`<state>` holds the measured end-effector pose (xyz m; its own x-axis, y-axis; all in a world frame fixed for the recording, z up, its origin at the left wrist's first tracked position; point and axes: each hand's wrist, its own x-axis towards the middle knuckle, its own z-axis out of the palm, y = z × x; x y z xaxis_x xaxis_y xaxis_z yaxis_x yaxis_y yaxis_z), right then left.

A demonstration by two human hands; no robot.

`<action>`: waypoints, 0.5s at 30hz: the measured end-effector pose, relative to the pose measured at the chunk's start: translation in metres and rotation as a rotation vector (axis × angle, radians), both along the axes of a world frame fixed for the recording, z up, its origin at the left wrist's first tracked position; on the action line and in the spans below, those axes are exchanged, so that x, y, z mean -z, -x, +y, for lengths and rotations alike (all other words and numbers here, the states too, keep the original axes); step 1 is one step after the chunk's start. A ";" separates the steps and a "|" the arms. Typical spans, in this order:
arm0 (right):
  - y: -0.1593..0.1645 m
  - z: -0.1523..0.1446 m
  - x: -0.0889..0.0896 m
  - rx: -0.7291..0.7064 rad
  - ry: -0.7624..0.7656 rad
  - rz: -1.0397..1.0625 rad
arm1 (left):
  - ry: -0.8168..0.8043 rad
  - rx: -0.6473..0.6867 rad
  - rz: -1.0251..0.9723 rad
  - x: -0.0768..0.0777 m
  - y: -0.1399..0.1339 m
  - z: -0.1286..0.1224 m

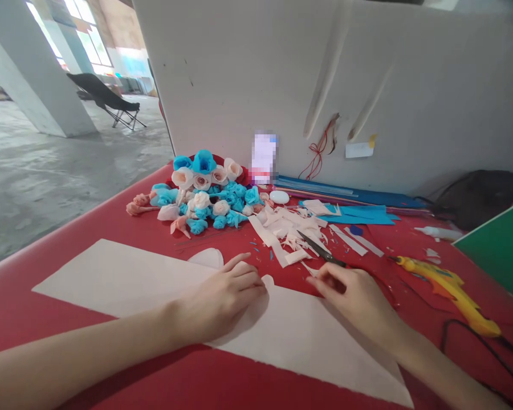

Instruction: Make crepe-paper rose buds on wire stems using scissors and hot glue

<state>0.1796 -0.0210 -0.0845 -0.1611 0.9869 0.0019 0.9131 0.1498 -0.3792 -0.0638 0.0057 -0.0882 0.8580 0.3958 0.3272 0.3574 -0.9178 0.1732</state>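
A long pale crepe paper sheet (299, 341) lies slantwise across the red tabletop. My left hand (226, 296) rests on it with its fingers bent and together, and what is under them is hidden. A small rounded pale paper piece (268, 280) shows just past its fingertips. Behind that hand, rounded petal-shaped paper pieces (209, 258) lie at the sheet's far edge. My right hand (354, 302) is closed in a pinch at a thin pale paper scrap (309, 270). Dark scissors (320, 247) lie just beyond it, their handles partly hidden by the hand.
Blue, white and pink paper flowers (209, 199) are heaped at the back left. Paper offcuts (290, 225) lie mid-table. A yellow glue gun (448, 290) with a black cord is at right, near a green board (500, 247). A phone (264, 158) leans against the white panel (239, 68).
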 end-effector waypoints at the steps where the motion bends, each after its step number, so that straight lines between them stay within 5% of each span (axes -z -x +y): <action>1: 0.000 -0.002 0.001 -0.028 -0.008 -0.021 | -0.002 -0.001 0.003 0.000 0.000 0.000; 8: -0.019 0.011 0.007 0.099 -0.288 -0.217 | 0.011 -0.023 0.016 0.000 0.001 -0.001; 15: -0.053 0.002 0.021 0.024 -0.388 -0.329 | 0.031 -0.003 -0.019 0.002 0.000 0.001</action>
<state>0.2327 -0.0191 -0.1051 -0.1923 0.9271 0.3216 0.9797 0.2002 0.0088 -0.0636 0.0065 -0.0902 0.8506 0.4088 0.3307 0.3567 -0.9107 0.2084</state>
